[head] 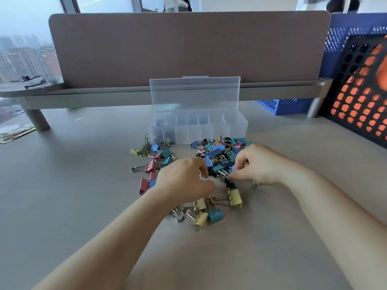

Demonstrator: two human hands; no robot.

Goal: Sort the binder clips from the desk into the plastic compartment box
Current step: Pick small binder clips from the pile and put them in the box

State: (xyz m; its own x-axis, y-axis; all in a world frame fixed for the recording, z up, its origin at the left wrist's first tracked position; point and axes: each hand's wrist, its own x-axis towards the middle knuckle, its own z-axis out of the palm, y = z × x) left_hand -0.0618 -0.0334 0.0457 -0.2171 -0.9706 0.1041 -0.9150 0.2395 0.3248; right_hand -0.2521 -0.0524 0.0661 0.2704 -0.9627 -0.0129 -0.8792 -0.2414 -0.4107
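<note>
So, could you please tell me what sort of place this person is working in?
Most likely an office workstation: a fabric privacy screen stands at the back of the desk, a blue perforated crate sits at the right, and the window shows city towers.

no readable text, labels, numbers

Office workstation: grey desk point(62, 185) with a fabric divider panel point(188, 49) along the back and a low riser shelf point(125, 97) in front of it. Big window point(21, 49) at left looks down on high-rise blocks, so an upper floor. Blue perforated file crates point(345, 30) at right and a pile of binder clips point(217, 155) on the desk fit that.
</note>
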